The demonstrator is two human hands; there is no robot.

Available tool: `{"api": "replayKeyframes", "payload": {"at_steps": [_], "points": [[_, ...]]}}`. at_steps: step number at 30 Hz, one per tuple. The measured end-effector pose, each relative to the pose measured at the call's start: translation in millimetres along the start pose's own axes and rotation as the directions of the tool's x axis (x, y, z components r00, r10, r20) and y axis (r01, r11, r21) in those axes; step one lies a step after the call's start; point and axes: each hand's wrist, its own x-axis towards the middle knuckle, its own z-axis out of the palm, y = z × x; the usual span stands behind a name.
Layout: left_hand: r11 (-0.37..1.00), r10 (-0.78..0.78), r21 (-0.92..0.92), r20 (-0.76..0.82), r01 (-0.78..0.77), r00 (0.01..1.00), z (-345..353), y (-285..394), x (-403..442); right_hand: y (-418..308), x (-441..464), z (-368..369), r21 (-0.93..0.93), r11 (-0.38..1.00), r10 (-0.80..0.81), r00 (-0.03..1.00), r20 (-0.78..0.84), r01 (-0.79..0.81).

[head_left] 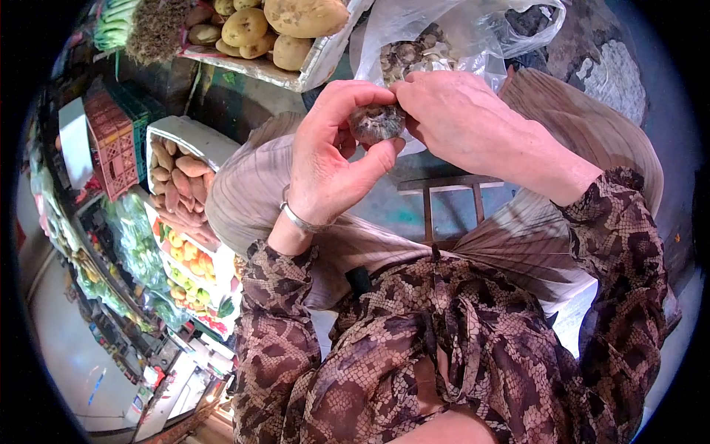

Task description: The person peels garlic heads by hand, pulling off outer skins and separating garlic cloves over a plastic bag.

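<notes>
A round, dark, rough-skinned bulb (pixel 377 123) with a pale, scruffy patch sits in my left hand (pixel 325 148). My left fingers and thumb curl around it from the left and below. My right hand (pixel 462 122) is closed, its fingertips pinching at the bulb's upper right edge; several of those fingertips are hidden. Just beyond my hands, an open clear plastic bag (pixel 481 33) contains brown round pieces and pale papery scraps (pixel 414 55). Which kind of bulb this is, I cannot tell.
A white foam box (pixel 322 70) of potatoes (pixel 292 52) stands at the upper left. Farther left are a foam box of sweet potatoes (pixel 181 177), stacked plastic crates (pixel 111 137) and colourful produce (pixel 188 259). A small metal frame (pixel 451 181) shows between my knees.
</notes>
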Motion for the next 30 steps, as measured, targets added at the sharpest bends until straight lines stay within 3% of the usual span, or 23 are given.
{"api": "replayKeyframes", "payload": {"at_steps": [30], "points": [[1.0, 0.004, 0.004, 0.005, -0.004, 1.0, 0.9, 0.2, -0.3, -3.8, 0.1, -3.5, -0.012, 0.999, 0.035, 0.998, 0.056, -0.035]]}}
